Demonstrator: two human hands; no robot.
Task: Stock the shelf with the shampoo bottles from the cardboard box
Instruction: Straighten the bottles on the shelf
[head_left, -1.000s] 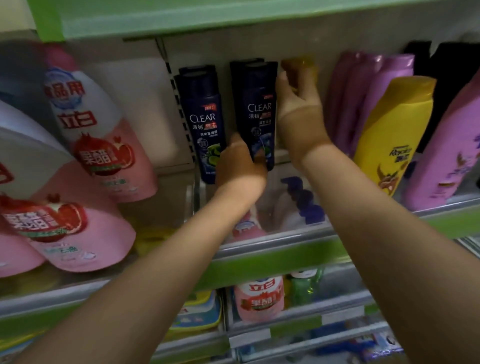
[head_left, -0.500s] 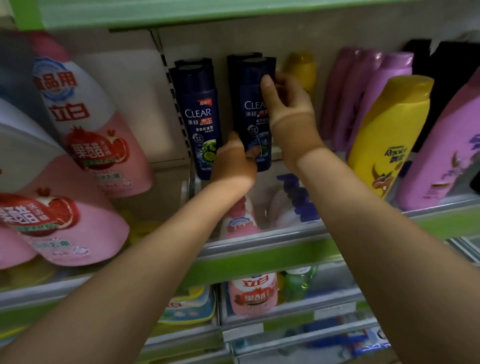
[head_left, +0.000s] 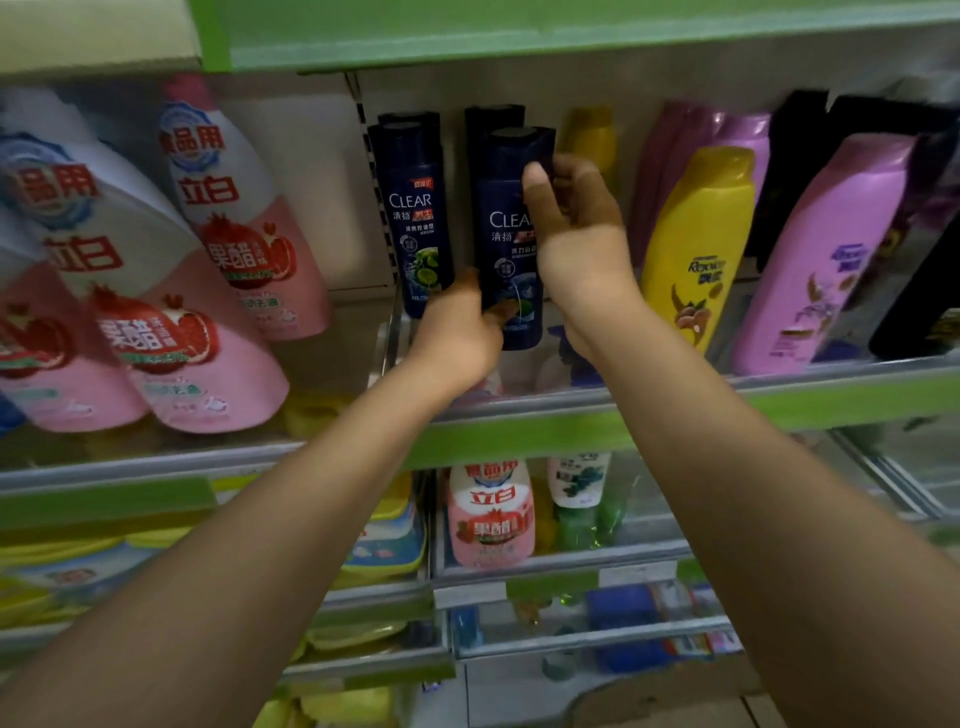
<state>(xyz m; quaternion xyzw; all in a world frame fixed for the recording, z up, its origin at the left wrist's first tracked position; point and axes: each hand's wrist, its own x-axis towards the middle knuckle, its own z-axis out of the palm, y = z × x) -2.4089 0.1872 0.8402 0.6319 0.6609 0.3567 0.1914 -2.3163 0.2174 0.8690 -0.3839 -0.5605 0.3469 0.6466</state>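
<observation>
A dark blue Clear shampoo bottle (head_left: 506, 228) stands upright at the front of the upper shelf (head_left: 519, 431), held by both hands. My left hand (head_left: 457, 338) grips its lower end from below. My right hand (head_left: 576, 234) wraps its right side, thumb across the front label. Another dark bottle (head_left: 491, 117) stands right behind it. To the left, two more Clear bottles (head_left: 415, 213) stand one behind the other. The cardboard box (head_left: 670, 701) shows only as a brown corner at the bottom.
A yellow Rejoice bottle (head_left: 698, 244) and pink-purple bottles (head_left: 821, 254) stand to the right, black bottles (head_left: 795, 171) behind them. Large pink and white detergent bottles (head_left: 208, 312) fill the left bay. Lower shelves (head_left: 545, 577) carry more goods. A green shelf (head_left: 519, 36) runs overhead.
My right hand left the small yellow bottle at the back and took hold of the Clear bottle. Both hands have drawn that bottle forward, toward the shelf's front edge.
</observation>
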